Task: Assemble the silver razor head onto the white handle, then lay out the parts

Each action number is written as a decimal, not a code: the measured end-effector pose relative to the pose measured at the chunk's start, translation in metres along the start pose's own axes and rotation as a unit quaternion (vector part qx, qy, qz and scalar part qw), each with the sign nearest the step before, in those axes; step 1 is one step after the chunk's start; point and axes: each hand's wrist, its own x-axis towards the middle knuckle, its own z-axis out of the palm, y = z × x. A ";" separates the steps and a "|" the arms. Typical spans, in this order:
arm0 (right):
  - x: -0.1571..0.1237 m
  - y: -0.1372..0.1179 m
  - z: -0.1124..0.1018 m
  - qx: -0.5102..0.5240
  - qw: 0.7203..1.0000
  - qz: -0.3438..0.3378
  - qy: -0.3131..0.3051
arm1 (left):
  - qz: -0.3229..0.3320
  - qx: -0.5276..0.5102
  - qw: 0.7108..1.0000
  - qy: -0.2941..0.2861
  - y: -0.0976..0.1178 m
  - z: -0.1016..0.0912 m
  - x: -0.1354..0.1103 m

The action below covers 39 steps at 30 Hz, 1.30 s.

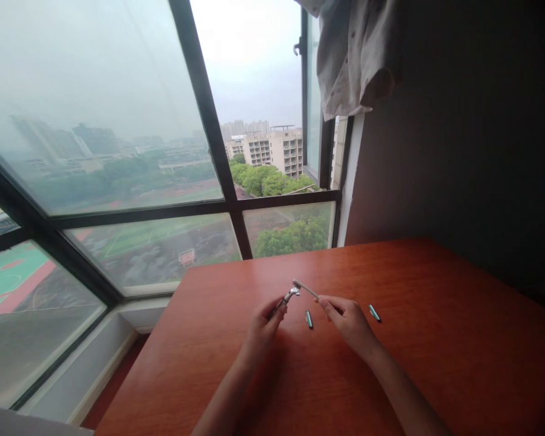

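My left hand (267, 320) is closed around the handle of a silver-and-dark razor (292, 293), its head pointing up and to the right. In my right hand (345, 318), a thin pale toothbrush (307, 289) is pinched by the handle. The brush's head meets or nearly meets the razor's head; I cannot tell whether they touch. Between my hands, a green-and-black razor cartridge (309, 320) lies on the table. A second razor cartridge (375, 313) of the same look rests to the right of my right hand.
The reddish-brown wooden table (200, 363) reaches up to the window frame (191, 209). One window pane stands open at the upper right, near a hanging grey shirt (354, 60). A dark wall (449, 133) rises on the right side.
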 end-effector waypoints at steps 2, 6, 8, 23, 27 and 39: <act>0.000 0.003 0.001 0.027 0.999 0.019 -0.014 | 0.015 0.014 1.000 0.000 0.000 0.000 0.000; 0.000 0.005 0.005 0.116 0.990 0.061 -0.051 | 0.059 0.072 0.995 0.024 0.005 -0.001 0.000; -0.001 0.002 0.009 0.176 0.978 0.088 -0.076 | 0.078 0.106 0.991 0.038 0.008 -0.002 0.000; -0.004 -0.002 0.016 0.247 0.955 0.114 -0.121 | 0.097 0.151 0.979 0.097 0.004 -0.009 0.002; -0.004 0.002 0.017 0.237 0.960 0.109 -0.101 | 0.107 0.168 0.978 0.064 0.004 -0.005 0.001; -0.003 0.005 0.017 0.176 0.977 0.086 -0.086 | 0.110 0.188 0.974 0.068 0.003 -0.005 0.001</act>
